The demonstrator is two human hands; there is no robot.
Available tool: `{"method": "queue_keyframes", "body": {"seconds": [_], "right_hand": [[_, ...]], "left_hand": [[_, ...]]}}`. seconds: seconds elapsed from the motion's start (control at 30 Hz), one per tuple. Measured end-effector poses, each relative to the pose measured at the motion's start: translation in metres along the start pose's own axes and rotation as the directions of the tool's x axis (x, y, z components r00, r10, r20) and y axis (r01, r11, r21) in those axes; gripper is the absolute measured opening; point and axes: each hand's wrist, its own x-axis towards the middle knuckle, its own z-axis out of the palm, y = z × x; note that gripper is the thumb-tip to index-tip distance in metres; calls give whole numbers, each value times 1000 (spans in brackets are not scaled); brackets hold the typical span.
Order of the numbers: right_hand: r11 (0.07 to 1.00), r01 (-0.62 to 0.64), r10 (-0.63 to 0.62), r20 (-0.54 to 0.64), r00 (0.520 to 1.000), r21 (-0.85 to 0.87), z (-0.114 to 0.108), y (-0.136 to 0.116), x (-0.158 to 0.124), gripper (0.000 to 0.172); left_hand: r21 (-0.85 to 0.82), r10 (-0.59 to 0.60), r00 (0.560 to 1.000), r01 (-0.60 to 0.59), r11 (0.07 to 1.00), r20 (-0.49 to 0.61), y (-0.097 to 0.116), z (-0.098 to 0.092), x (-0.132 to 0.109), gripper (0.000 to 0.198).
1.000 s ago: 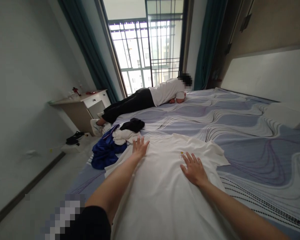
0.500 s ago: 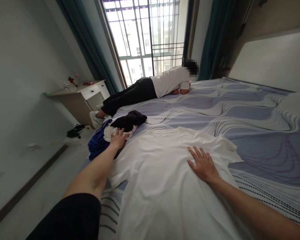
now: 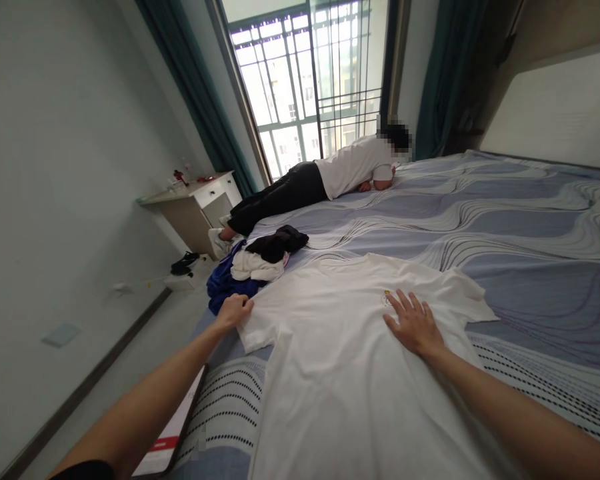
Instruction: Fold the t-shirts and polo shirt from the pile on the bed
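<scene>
Working over a bed (image 3: 530,283) with a wavy lilac-and-white sheet, in a room with a bright barred window (image 3: 293,87) and a green curtain (image 3: 200,107) well beyond both hands, and with a person (image 3: 353,172) lying ahead of them. Resting the right hand (image 3: 414,323) palm-down, fingers spread, on the white T-shirt (image 3: 320,380) laid out beneath it, just beside a small chest print (image 3: 387,300). Pinching the sleeve with the left hand (image 3: 235,311), fingers curled, near a clothes heap (image 3: 260,267) ahead, forearm above a flat device (image 3: 173,433).
</scene>
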Motion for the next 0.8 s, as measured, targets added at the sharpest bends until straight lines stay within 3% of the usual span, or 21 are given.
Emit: {"method": "queue_keyframes", "body": {"seconds": [0.13,0.23,0.33,0.37,0.4,0.47,0.6,0.73,0.8], "right_hand": [[1000,-11,11,35,999,4,-3,-2,0,61],[1000,-22,21,44,999,14,-6,-2,0,62],[999,-29,28,68,997,24,-11,-3,1,63],[999,-32,30,82,996,27,-15,-4,1,63],[999,-37,33,102,994,29,-19,-5,1,64],[998,-47,43,144,989,29,-28,-7,-4,63],[999,-6,-1,205,979,35,-47,-6,-42,61],[997,64,-70,184,980,36,-64,23,-136,59],[991,-131,131,58,990,-15,-70,48,-194,67]], "left_hand": [[10,-124,992,124,992,-35,-1,-18,5,31],[10,-91,985,93,996,-149,34,-6,-16,41],[-17,242,940,-253,967,-240,88,27,-65,52],[-29,345,918,-357,934,-196,104,40,-86,55],[-29,371,914,-380,924,-166,116,52,-108,57],[-18,286,947,-292,956,-146,129,68,-153,56],[-45,31,987,-39,998,-159,108,78,-237,62],[-211,-179,959,132,969,-218,69,87,-316,94],[-277,-189,956,124,953,-224,56,96,-348,88]]}}
